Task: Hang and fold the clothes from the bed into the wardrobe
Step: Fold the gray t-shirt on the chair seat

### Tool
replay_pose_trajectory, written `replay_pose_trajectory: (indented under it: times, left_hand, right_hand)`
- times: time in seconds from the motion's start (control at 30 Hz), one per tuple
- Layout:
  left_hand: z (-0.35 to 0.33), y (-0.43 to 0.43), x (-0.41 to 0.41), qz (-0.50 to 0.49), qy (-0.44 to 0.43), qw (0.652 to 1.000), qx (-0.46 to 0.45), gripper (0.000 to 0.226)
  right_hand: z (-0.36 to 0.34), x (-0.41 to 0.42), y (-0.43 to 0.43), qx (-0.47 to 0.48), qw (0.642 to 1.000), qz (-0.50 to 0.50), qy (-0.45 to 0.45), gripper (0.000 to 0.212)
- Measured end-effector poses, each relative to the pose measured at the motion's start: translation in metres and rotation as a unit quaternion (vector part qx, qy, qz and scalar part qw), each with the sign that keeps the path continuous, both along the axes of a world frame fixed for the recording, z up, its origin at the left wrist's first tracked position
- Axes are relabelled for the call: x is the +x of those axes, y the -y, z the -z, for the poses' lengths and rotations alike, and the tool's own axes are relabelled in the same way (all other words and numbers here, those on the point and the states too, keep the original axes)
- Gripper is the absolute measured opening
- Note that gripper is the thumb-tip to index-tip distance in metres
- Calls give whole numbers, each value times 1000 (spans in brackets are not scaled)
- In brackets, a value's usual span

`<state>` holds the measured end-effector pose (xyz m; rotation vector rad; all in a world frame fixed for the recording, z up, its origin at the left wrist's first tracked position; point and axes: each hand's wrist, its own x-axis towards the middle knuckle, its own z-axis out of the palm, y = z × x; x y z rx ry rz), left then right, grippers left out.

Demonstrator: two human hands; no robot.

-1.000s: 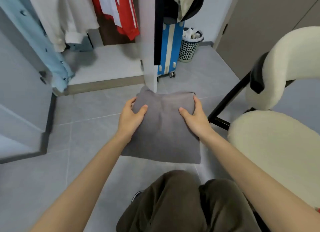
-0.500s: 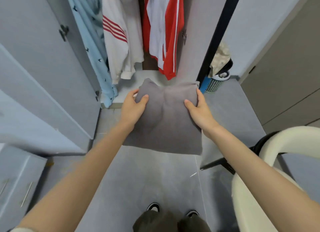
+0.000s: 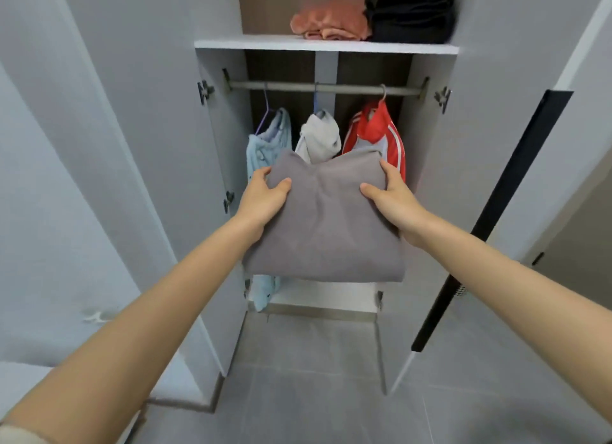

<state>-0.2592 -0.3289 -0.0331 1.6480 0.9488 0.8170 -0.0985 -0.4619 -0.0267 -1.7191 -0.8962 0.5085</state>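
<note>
A folded grey garment (image 3: pixel 326 225) is held flat in front of the open wardrobe (image 3: pixel 326 46). My left hand (image 3: pixel 263 200) grips its left edge and my right hand (image 3: pixel 394 202) grips its right edge, thumbs on top. Behind it, on the rail (image 3: pixel 326 87), hang a light blue shirt (image 3: pixel 266 149), a white top (image 3: pixel 319 139) and a red and white jacket (image 3: pixel 377 135). On the shelf above lie a folded pink garment (image 3: pixel 331 23) and a folded black garment (image 3: pixel 412 14).
Both wardrobe doors stand open, the left door (image 3: pixel 142 145) and the right door (image 3: pixel 490 145) flanking the opening. A black vertical strip (image 3: pixel 490 218) runs down at the right. Grey floor tiles (image 3: pixel 314 394) lie below.
I have stood closer and looked up, so the rail and upper shelf have come into view. Both hands have raised the grey garment from floor level to the height of the hanging clothes.
</note>
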Motion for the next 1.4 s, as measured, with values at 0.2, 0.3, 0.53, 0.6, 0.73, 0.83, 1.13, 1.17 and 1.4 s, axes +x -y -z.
replay_pose_trajectory:
  times: [0.2,0.3,0.53,0.6,0.73,0.83,1.13,1.17,1.4]
  left_hand:
    - [-80,-60,19,-3,29,999,35,50]
    - [-117,-90,39,6,54,997,47,43]
    - [-184,-170,102,-8,101,993,57,36]
    - [-202,-195,120,-12,104,992,72,33]
    - [-232,-252,153,-21,114,988,102,33]
    - [-242,-306,171,-27,121,985,124,40]
    - [-250,-475,213,-72,102,979,160,40]
    - [-249,-495,219,-79,100,979,159,40]
    - [-248,-623,263,-103,70,980,153,41]
  right_hand:
    - [-74,27,-59,54,998,8,26,64]
    - [-110,49,-90,94,995,-3,20,63]
    - [-178,111,-178,152,988,-1,33,64]
    - [-195,130,-204,161,986,-5,43,64]
    - [-228,169,-262,176,982,-11,72,65]
    - [-243,190,-308,180,979,-25,88,62]
    - [-246,236,-485,175,977,-42,114,63]
    - [-245,241,-506,176,976,-43,117,64]
    - [-235,276,-636,139,978,-16,154,63]
